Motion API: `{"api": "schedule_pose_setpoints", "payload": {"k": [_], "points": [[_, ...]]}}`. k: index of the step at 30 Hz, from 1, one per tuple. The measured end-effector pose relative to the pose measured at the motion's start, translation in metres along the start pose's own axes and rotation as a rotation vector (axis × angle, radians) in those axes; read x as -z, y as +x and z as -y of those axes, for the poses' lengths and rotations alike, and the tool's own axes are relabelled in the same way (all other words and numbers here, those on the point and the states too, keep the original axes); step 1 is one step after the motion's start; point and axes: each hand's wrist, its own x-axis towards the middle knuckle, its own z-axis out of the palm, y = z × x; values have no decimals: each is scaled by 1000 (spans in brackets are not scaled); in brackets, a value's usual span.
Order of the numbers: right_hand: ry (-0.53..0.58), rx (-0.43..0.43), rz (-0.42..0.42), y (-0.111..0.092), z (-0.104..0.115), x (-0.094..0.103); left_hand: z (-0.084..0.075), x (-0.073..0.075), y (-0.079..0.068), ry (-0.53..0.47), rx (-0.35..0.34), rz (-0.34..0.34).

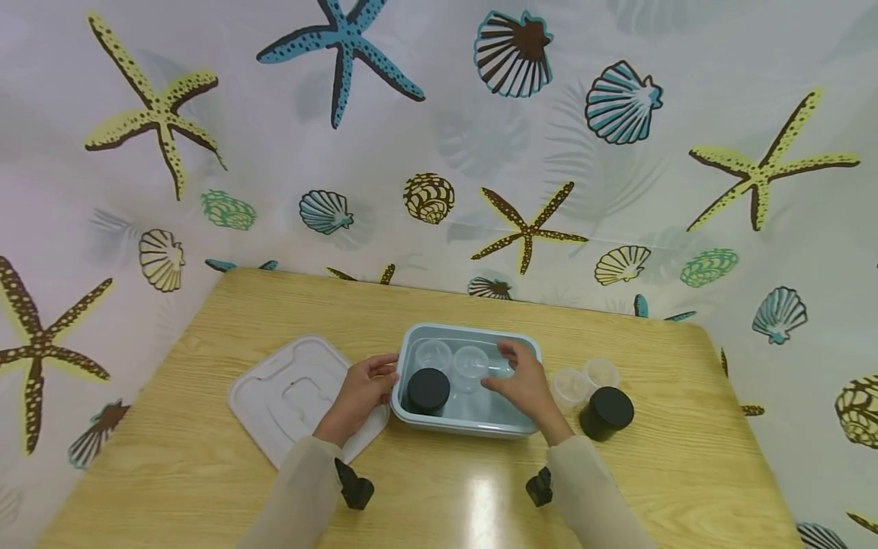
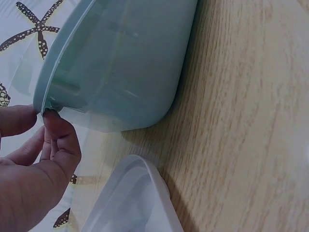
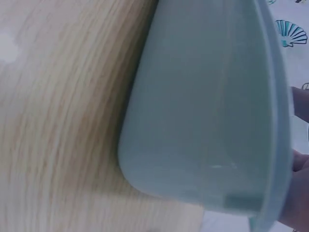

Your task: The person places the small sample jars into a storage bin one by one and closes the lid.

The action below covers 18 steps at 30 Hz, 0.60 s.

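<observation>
A pale blue plastic tub stands on the table, holding a black-lidded round jar and clear round cups, one at the back left and one near its middle. My left hand pinches the tub's left rim between thumb and fingers, as the left wrist view shows at the rim. Over the tub's right part, my right hand has its thumb and fingers apart, beside the middle cup. In the right wrist view the tub wall hides most of that hand.
Left of the tub lies a white lid, partly under the left forearm. To the right stand two clear cups, one nearer and one farther, beside a black jar. A patterned curtain surrounds the wooden table.
</observation>
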Motion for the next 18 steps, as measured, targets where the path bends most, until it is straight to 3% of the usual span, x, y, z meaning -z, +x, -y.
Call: {"api": "schedule_pose_setpoints", "payload": {"k": [3,18], "points": [[7,14,4,-3,3,4,2,1,1,-7,-25,14],[38,24,-25,-26,0,27,3,2,2,-7,-16,22]]}}
